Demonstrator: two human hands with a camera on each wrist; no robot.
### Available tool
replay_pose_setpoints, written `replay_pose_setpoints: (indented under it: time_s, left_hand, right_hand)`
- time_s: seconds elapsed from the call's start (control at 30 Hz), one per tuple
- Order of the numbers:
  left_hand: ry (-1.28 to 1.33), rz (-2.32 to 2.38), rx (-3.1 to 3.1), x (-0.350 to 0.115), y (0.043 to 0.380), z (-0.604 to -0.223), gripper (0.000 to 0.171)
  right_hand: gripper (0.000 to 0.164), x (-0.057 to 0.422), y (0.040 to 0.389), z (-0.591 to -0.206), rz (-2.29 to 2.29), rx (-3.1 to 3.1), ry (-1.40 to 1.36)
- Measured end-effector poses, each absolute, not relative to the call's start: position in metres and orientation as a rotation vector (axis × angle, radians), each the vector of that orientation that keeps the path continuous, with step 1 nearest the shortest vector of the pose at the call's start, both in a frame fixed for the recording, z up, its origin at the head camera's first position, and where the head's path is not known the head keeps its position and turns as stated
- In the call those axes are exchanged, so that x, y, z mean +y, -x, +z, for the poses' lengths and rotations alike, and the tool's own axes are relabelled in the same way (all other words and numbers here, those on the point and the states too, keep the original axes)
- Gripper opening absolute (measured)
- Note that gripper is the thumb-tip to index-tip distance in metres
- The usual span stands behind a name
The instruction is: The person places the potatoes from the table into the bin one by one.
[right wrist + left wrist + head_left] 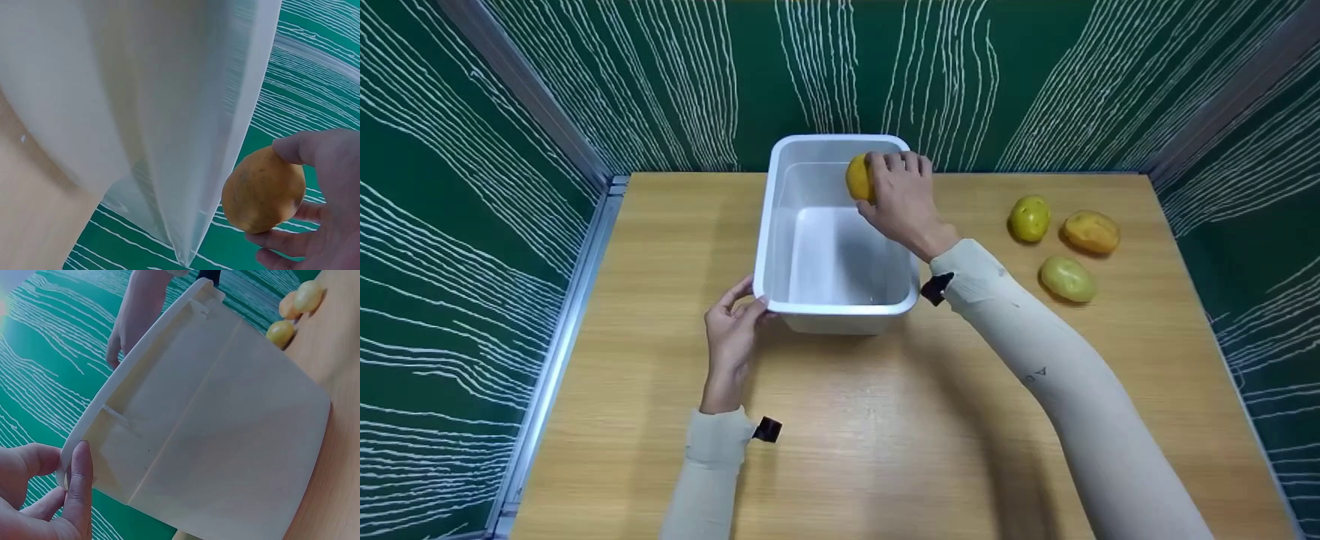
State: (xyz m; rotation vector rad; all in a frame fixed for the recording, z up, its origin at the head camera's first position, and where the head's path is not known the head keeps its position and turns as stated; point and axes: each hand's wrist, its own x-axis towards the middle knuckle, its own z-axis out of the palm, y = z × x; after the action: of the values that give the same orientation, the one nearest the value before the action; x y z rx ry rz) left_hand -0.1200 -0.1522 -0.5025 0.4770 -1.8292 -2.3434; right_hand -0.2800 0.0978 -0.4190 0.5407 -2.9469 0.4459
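Note:
A deep white plastic bin (832, 309) stands on the table, its bare inside floor visible in the head view. At its near left corner, my left hand (733, 330) pinches the rim between thumb and fingers. The left wrist view shows those fingers (80, 489) on both sides of the lip. My right hand (906, 199) is over the bin's far right part and grips an orange-yellow mango (858, 178). In the right wrist view the mango (263, 190) sits between thumb and fingertips, higher than the rim, with dark spots on its skin.
Right of the bin lie three more mangoes: a yellow-green one (1030, 218), an orange-yellow one (1091, 232) and a pale green one (1067, 279). Green walls with white wavy lines (825, 67) enclose the wooden table (825, 420) at the back and sides.

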Motion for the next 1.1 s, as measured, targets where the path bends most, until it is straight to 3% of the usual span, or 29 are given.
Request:
replay_pose_setpoints:
  time_s: [1.1]
  left_hand:
    - [-0.458,-2.346,-1.780,-0.149,0.121,-0.503,0.045]
  right_hand:
    - [0.057,0.062,0.295,-0.407,0.528,-3.093,-0.609]
